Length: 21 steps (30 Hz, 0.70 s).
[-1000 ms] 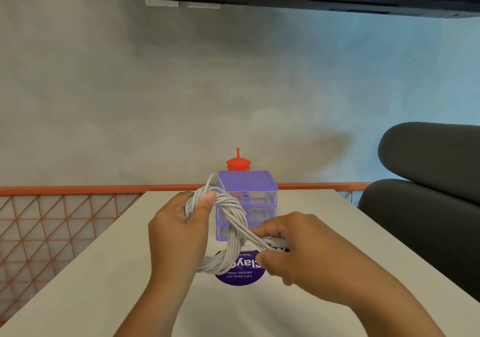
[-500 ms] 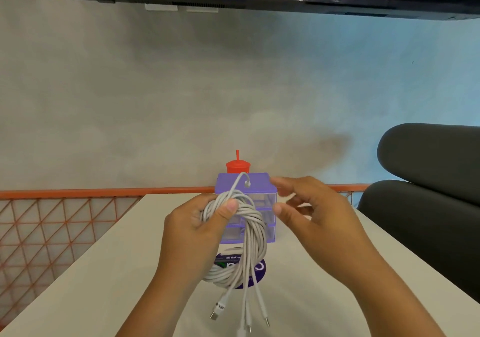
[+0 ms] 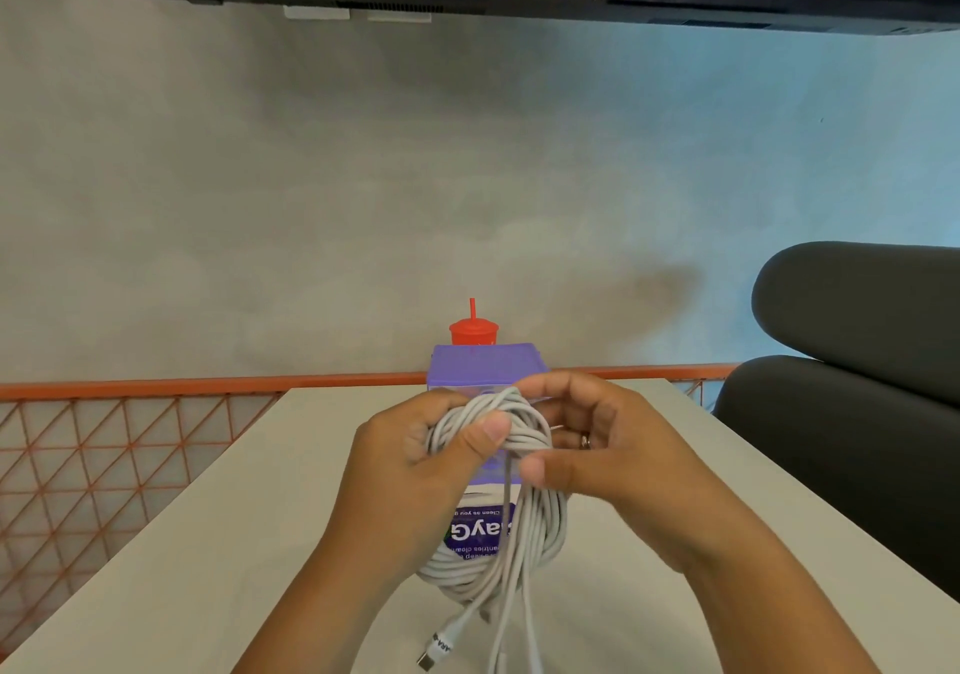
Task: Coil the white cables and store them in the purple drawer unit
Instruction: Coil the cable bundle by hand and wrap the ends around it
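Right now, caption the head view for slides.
Left hand and right hand grip coiled white cables above the table, in front of the purple drawer unit, connectors dangling.

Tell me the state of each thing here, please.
Cables: coiled, held above the table, plug ends hanging loose.
Left hand: grips the coil's top, thumb across.
Right hand: holds the coil's right side.
Drawer unit: upright; front hidden behind hands.
Cup: upright, lid and straw on.
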Each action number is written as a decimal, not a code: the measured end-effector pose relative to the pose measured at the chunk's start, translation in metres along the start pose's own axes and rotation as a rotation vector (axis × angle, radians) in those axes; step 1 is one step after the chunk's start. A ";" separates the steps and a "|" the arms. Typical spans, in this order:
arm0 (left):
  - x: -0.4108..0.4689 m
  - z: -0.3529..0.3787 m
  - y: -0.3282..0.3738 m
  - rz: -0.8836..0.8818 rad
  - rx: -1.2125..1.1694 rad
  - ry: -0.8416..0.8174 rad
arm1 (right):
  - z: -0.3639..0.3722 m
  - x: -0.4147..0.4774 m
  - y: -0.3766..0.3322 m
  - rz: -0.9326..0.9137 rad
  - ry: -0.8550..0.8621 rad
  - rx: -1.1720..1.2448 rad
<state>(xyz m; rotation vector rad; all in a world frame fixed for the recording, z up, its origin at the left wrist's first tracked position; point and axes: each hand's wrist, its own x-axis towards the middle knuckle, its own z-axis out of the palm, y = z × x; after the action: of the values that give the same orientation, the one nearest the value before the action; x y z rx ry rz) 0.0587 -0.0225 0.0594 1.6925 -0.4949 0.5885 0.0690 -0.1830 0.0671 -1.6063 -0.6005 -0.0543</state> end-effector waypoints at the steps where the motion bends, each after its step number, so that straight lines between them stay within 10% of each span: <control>1: 0.000 0.000 0.002 0.004 -0.018 -0.007 | -0.002 0.000 0.000 0.019 -0.027 0.075; 14: -0.006 0.015 -0.014 0.088 0.135 0.000 | 0.000 -0.001 -0.003 0.033 -0.167 -0.238; 21: -0.007 0.018 -0.016 0.171 0.150 -0.008 | -0.010 -0.002 0.000 0.087 -0.324 0.059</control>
<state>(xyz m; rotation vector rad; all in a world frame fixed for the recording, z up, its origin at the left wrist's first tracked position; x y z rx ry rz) 0.0647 -0.0372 0.0400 1.8060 -0.6182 0.7590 0.0702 -0.1928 0.0674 -1.5939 -0.7719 0.2909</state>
